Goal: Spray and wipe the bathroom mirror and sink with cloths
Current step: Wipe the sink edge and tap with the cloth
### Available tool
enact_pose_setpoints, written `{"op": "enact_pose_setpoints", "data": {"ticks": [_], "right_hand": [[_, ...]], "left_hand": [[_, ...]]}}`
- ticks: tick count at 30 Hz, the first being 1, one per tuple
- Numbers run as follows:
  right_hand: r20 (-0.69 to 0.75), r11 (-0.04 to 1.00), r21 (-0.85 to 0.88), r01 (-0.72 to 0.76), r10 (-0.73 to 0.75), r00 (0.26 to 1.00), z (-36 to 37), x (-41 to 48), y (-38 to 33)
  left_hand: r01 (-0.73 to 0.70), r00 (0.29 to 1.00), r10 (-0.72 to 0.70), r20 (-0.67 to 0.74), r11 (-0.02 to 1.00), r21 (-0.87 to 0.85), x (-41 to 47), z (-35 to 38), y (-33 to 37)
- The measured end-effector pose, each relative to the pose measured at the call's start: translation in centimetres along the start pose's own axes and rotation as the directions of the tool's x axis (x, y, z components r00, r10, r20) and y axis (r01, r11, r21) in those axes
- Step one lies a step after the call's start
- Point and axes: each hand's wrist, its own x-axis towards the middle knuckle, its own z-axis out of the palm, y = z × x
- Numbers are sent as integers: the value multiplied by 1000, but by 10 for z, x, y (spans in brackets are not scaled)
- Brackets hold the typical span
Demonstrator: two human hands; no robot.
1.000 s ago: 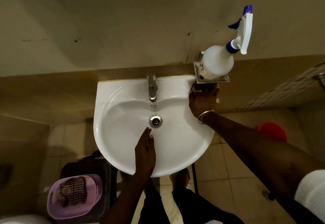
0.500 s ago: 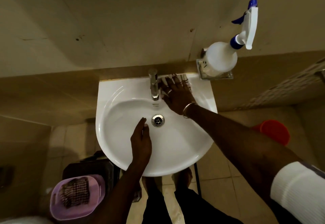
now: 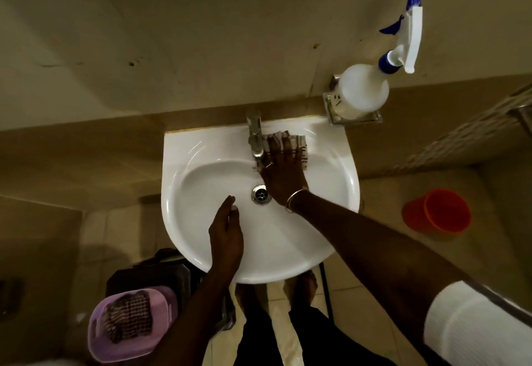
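My R hand (image 3: 283,170) lay flat on the checked cloth (image 3: 300,139), fingers spread & straight, pressing it to the back ledge of the sink (image 3: 331,221), just R of the tap (image 3: 255,141). A press, not a pinch. L hand (image 3: 226,233) rested at the bowl's front, fingers straight, holding nothing. The cloth's long side ran L-R along the ledge. The ledge's L half lay beyond the tap, so I reckoned the next stroke must go round it; R hand was nearer. Spray bottle (image 3: 362,92) stood up & R of the cloth.
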Motion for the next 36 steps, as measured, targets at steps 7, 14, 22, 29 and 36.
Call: {"op": "enact_pose_setpoints", "data": {"ticks": [7,14,22,29,36], "right_hand": [[312,805,-217,552,-479,821,-23,-21,87],[510,726,-186,662,-505,696,-24,-8,87],[589,837,-300,457,-214,779,-41,-47,92],[639,920,-343,189,81,765,-56,-94,67],[677,971,-237,-12,174,715,-70,-144,9]], "left_hand": [[7,1000,-7,15,1000,-8,1,-14,-4],[14,998,-14,59,1000,0,1,-12,-7],[35,973,-52,225,996,77,-2,-1,-11],[53,957,-83,278,992,113,-12,-10,-9],[28,960,-63,271,991,131,-2,-41,-6]]}}
